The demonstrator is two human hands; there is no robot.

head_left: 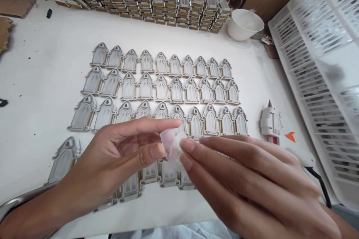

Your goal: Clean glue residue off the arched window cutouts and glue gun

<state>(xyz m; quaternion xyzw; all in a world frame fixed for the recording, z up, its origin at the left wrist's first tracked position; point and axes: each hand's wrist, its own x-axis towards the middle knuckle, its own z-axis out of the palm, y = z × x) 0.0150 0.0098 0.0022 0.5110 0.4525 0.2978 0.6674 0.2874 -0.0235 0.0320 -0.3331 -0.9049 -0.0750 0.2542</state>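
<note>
Left hand [117,153] and right hand [252,179] both pinching small translucent film piece [171,142] w/ fingertips, above rows of arch-shaped window frames [161,91], glue gun [270,121] near right hand, white bowl [244,24] at back.

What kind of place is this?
Probably a small craft workshop: rows of little arched window pieces on the white table, stacks of more behind, and a glue gun.

A small craft workshop: rows of arched window cutouts [161,82], stacked pieces [157,5], glue gun [270,121] on the worktable [42,74].
</note>
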